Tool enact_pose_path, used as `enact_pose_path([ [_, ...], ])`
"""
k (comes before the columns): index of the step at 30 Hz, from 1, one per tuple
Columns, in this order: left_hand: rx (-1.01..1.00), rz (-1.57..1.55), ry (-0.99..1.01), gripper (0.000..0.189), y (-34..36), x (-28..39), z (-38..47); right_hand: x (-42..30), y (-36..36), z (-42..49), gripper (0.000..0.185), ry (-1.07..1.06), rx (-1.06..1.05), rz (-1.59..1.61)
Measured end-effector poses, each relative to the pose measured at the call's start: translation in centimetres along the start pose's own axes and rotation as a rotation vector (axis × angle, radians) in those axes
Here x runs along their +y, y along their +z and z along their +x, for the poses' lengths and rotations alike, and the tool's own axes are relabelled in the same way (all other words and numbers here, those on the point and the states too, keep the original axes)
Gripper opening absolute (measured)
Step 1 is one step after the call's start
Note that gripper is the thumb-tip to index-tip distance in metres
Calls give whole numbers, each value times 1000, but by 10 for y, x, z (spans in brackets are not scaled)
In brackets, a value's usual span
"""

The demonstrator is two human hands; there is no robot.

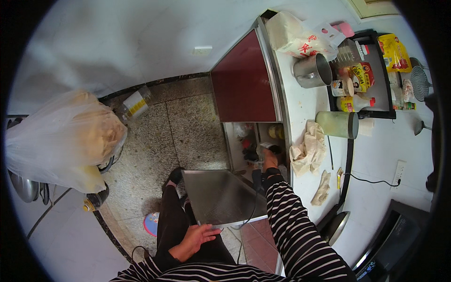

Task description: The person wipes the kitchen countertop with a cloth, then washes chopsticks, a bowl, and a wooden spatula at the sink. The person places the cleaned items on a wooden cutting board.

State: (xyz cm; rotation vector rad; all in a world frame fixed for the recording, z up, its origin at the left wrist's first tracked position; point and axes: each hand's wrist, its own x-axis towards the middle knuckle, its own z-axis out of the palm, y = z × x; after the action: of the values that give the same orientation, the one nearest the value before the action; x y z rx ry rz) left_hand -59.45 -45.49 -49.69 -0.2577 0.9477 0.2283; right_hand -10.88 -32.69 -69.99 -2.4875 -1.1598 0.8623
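Note:
My right hand [270, 159] reaches inside an open floor cabinet, its fingers at a clear container [261, 149] that looks like glass. Beside it lies a dark bottle with a pale label [270, 145]. Whether the fingers close around anything is hidden by the hand and blur. At the outer edge of the swung-out metal-backed cabinet door [218, 194] is my left hand [197, 238], touching it with loosely spread fingers. Deeper in the cabinet sit a jar [276, 131], a clear plastic bag [243, 129] and small dark and red items.
A white countertop [299, 105] above the cabinet carries a metal mug [312, 72], a lidded jar [336, 124], a crumpled cloth [308, 149] and a rack of seasonings [380, 77]. A black cord [254, 208] hangs over the door. Left stand a large plastic bag [70, 137] and bottles [134, 105].

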Motion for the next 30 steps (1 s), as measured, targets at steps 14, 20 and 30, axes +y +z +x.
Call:
enact_pose_path([
  [14,-123,193,15,44,7,12,-8,-12,0,-3,37,303,275,-577],
  [20,-193,461,89,41,6,12,-3,-130,-5,-65,54,271,119,-103],
  [30,-238,495,136,47,34,72,-4,-296,-113,-319,60,-690,-776,340],
])
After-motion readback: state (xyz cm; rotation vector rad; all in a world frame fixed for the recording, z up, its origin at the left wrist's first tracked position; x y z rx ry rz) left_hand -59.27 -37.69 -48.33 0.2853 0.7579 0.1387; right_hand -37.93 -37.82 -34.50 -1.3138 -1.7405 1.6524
